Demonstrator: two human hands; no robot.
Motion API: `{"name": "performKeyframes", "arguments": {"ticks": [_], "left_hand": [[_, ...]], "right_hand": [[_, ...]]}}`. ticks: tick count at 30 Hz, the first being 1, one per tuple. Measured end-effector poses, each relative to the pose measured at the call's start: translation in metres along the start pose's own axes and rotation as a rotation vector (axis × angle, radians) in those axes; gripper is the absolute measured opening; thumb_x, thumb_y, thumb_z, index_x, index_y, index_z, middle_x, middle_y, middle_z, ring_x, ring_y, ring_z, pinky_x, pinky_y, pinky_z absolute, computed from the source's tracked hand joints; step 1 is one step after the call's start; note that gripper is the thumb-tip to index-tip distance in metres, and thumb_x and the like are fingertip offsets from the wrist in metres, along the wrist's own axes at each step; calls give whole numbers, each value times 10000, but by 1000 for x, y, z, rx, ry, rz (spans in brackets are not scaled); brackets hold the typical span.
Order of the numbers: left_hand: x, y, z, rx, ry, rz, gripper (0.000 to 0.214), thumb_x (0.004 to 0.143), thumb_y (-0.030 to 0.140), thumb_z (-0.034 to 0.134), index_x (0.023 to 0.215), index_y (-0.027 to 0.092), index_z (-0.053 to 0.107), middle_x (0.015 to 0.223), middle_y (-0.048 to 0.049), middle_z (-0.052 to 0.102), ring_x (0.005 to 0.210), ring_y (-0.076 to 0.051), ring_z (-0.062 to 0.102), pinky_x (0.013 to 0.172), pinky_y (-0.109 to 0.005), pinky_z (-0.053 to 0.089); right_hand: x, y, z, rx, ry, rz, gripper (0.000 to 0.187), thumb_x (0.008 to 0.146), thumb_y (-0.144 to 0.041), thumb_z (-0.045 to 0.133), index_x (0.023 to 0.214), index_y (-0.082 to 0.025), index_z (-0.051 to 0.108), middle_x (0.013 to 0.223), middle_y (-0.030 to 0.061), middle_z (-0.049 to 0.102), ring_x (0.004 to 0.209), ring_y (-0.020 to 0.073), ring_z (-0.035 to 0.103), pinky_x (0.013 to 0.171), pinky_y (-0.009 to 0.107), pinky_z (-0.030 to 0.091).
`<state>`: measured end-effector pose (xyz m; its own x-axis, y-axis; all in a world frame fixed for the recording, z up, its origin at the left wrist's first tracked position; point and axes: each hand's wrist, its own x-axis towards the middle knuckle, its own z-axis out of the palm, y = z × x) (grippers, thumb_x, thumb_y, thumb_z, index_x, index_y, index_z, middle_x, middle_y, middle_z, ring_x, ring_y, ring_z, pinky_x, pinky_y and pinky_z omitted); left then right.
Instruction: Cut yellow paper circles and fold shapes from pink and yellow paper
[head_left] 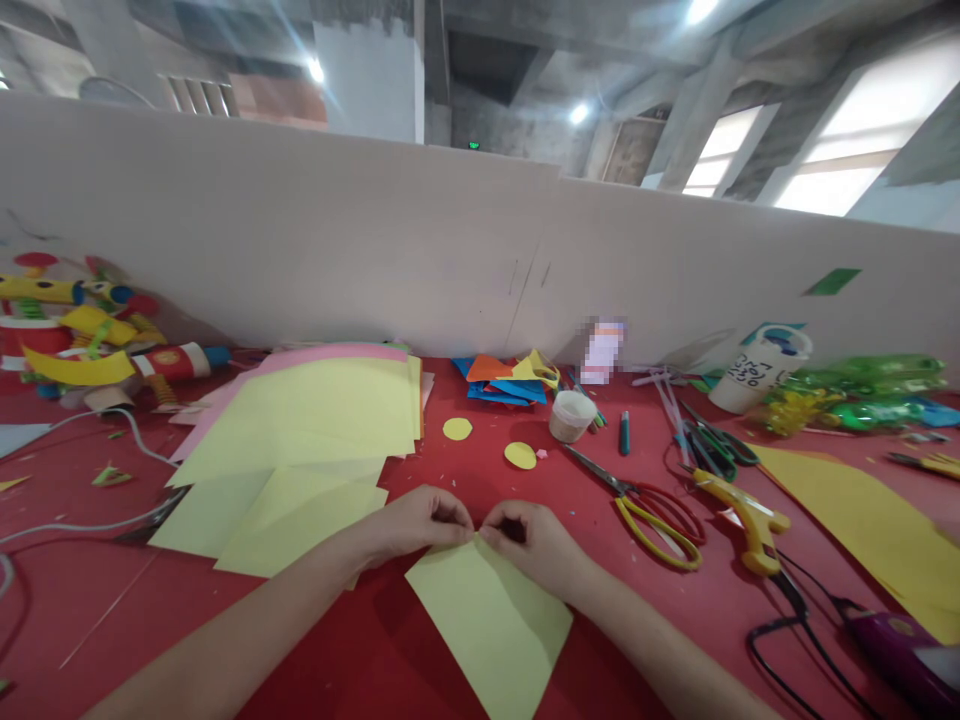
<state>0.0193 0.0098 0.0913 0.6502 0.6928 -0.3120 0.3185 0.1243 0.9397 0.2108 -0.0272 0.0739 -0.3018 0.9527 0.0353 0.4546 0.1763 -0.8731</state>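
Note:
A pale yellow sheet of paper (495, 625) hangs with one corner up, just above the red table. My left hand (427, 520) pinches that top corner between thumb and fingers. Close beside it, my right hand (529, 540) pinches the same corner, the two sets of fingertips almost touching. Whether the corner is folded there I cannot tell. Beyond my hands lie two yellow paper circles, one (457, 429) farther left and one (520, 456) nearer the right hand. Scissors (637, 505) with red and yellow handles rest to the right.
Stacked yellow and pink paper (330, 410) covers the left. A yellow glue gun (746, 515) with a black cord and orange sheets (862, 520) lie right. A small white cup (572, 416) and blue and orange scraps (506, 378) sit before the white partition (375, 250). Paper-cup crafts (97, 330) stand far left.

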Motion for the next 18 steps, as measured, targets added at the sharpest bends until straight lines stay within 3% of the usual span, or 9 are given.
{"name": "performKeyframes", "arguments": {"ticks": [12,18], "left_hand": [[1,3,0,-2,26,6,180,686,332,633,715,163,686,646,1,613,621,-133,519,606,-234,380],[2,-3,-1,-8,36,-5,137,678,293,636,710,166,679,645,4,610,598,-123,510,589,-233,375]], "right_hand": [[1,0,1,28,55,-34,82,749,-216,552,752,-170,620,717,16,632,661,138,565,600,227,436],[2,4,0,22,4,-26,153,782,-277,525,740,-168,623,660,4,607,593,126,524,539,217,390]]}}
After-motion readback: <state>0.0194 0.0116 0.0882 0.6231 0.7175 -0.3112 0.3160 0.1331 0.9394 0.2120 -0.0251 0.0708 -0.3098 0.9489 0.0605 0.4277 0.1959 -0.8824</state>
